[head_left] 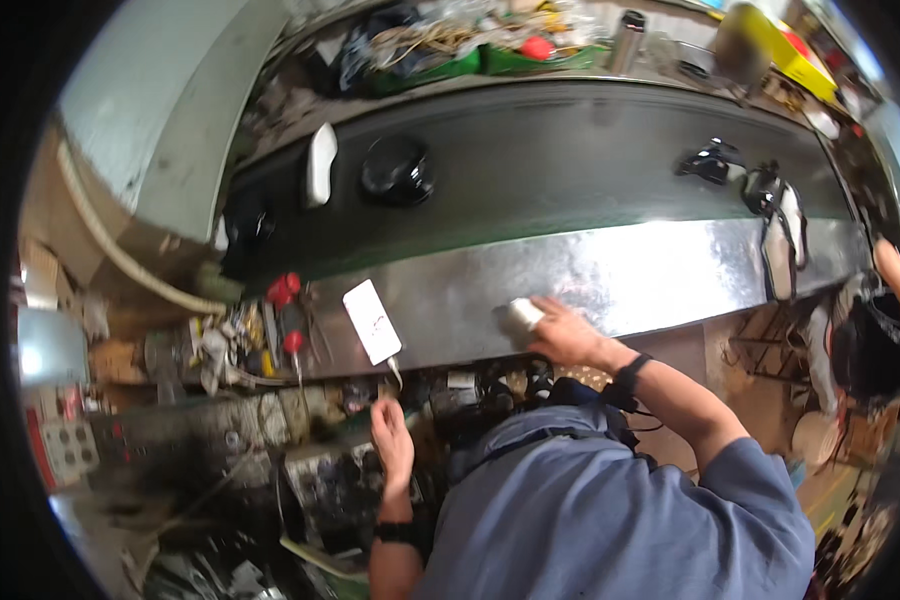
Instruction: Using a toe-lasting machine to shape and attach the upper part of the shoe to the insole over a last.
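Observation:
My right hand [570,337] is over the metal ledge along the near side of a dark belt. Its fingers are closed on a small whitish object [526,314], too blurred to name. My left hand [393,440] is below the ledge edge, its fingers drawn together near a white cable [396,375]. Whether anything sits between those fingertips cannot be made out. The cable runs to a white phone-like slab [372,320] lying on the ledge, left of my right hand.
On the dark belt [550,165] lie a white sole-shaped piece [321,165], a shiny black item [398,172] and black shoes [712,161]. Pale soles [780,255] rest at the right. Red-handled tools [288,315] crowd the left. Another person's arm [898,272] shows far right.

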Motion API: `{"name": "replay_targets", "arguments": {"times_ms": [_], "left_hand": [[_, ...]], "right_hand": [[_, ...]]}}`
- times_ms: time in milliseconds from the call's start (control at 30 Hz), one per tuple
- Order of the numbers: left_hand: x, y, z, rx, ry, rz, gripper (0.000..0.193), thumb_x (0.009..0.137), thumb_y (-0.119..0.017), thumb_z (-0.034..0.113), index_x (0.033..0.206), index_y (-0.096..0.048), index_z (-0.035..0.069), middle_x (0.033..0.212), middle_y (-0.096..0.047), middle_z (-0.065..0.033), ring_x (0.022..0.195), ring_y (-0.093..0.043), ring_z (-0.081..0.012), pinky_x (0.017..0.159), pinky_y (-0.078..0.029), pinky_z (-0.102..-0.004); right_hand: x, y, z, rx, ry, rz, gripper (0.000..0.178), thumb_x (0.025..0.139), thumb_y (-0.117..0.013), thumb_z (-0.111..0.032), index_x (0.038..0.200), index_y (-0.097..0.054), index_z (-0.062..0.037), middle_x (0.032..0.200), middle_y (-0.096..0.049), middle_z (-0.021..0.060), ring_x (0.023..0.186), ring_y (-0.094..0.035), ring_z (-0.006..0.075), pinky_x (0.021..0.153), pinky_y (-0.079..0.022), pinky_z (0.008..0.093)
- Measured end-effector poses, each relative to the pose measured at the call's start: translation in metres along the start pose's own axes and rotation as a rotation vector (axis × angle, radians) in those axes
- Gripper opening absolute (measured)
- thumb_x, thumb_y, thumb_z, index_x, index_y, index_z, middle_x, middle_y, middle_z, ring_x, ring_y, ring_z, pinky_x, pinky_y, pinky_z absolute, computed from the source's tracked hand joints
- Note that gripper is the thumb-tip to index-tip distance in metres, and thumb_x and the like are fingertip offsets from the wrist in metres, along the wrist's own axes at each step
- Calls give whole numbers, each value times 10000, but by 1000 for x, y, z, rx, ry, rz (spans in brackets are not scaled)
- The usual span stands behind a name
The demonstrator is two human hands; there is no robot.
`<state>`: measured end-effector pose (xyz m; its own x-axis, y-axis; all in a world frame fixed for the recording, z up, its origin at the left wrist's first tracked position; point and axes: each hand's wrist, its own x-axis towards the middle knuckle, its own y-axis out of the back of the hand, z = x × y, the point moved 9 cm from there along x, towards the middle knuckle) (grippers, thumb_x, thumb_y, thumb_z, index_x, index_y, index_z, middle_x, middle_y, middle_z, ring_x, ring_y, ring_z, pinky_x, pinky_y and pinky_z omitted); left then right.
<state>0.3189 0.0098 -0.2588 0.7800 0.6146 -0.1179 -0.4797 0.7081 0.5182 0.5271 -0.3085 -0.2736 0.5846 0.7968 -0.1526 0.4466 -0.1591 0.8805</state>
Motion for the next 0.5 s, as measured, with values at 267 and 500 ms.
{"name": "replay_targets", "arguments": {"times_ms": [267, 500], "left_hand": [[114, 0, 13, 498, -278, 70, 556, 1003, -587, 329, 1445, -440, 26, 1350, -538, -261, 1256, -497, -443, 1062, -391, -527], [152, -39, 35, 799, -88, -128, 665, 1002, -537, 489, 1541, -385, 130, 1402, -495, -245, 1275, -464, -448, 1065, -386, -541]], "right_hand": [[-64, 13, 50, -338, -100, 9, 442, 880, -695, -214, 1235, -622, 39, 1163, -665, 212, 1200, -594, 329, 1240, -261, 458], [-59, 34, 39, -196, -206, 63, 446, 830, -672, -178, 1247, -605, -36, 1194, -646, 182, 1154, -609, 329, 1209, -307, 495]]}}
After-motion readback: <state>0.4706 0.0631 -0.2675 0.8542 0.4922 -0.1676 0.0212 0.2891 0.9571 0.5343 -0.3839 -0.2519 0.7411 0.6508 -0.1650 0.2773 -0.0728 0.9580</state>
